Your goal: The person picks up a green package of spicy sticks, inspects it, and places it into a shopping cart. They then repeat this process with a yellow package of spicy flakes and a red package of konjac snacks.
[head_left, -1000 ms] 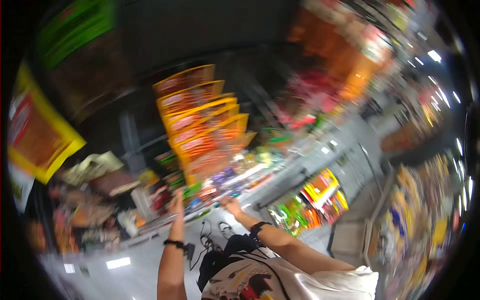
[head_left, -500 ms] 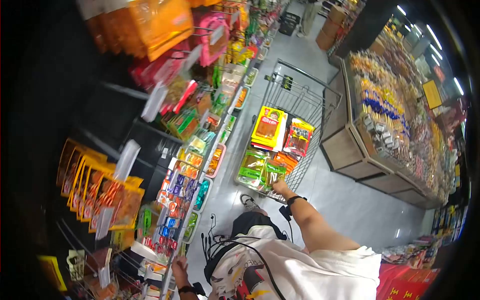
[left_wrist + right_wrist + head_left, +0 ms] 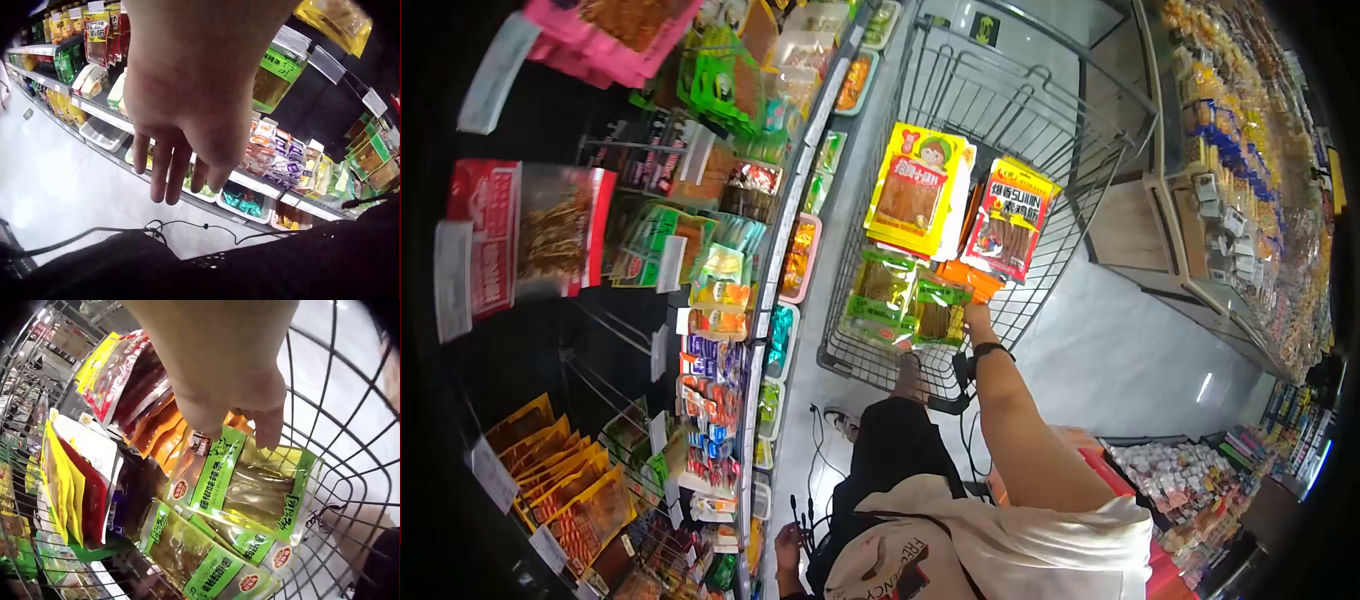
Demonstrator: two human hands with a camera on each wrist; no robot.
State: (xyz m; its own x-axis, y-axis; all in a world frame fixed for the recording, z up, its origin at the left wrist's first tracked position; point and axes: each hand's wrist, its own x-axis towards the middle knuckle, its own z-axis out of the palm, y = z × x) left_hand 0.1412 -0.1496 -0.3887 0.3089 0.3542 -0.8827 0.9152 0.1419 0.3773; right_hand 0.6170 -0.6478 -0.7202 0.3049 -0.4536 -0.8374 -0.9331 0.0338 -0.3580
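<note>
At the near end of a metal cart, my right hand [image 3: 977, 320] [image 3: 234, 394] pinches the edge of a clear packet with a green band [image 3: 941, 312] [image 3: 259, 487]. That packet lies partly over another green-banded packet [image 3: 882, 290] [image 3: 194, 553]. Beside them in the cart are a yellow packet [image 3: 910, 190], a red-and-yellow packet [image 3: 1010, 220] and orange packets [image 3: 970, 280] [image 3: 165, 434]. My left hand [image 3: 788, 548] [image 3: 187, 137] hangs beside the shelf with its fingers loosely extended, holding nothing.
Shelves of small wrapped snacks [image 3: 715, 385] and hanging packets [image 3: 560, 480] run along the left. The wire cart [image 3: 1040, 110] stands in the aisle, with a wooden-sided display [image 3: 1130, 225] to its right. Cables [image 3: 810, 500] hang near my legs.
The view has swung from the shelf to the cart, which now appears nearer. My right hand has moved from the shelf front to the packets in the cart; my left hand hangs lower.
</note>
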